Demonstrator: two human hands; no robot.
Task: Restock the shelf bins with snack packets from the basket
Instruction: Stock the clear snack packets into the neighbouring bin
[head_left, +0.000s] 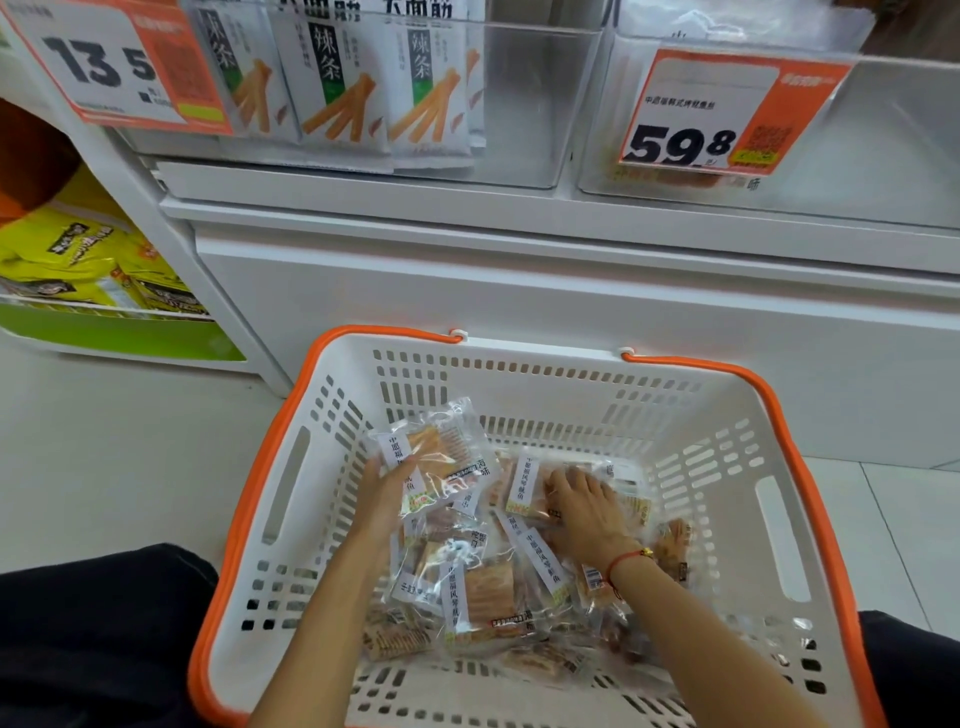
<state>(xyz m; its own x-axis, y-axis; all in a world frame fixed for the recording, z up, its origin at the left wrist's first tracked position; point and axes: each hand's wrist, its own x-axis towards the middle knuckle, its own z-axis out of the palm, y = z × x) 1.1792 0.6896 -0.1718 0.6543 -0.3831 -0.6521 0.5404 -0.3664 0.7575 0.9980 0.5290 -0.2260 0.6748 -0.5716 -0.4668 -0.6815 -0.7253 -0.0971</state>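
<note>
White basket (691, 410): sitting on floor, holding snack packets (483, 592).
Left hand (387, 486): gripping one raised packet (436, 457).
Right hand (584, 501): fingers curling onto another packet (524, 486).
Tip: gathering several flat before lifting to the bin (883, 130).

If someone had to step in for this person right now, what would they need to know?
Left hand: holds a clear snack packet tilted up at the back left of the pile.
Right hand: rests on a packet in the pile, grip unclear.
Both are inside the white basket on the floor before the shelf.
The bin tagged 59.8 looks nearly empty.
Done: nothing visibly placed yet.
Left: move the packets up, probably into that bin.
</note>
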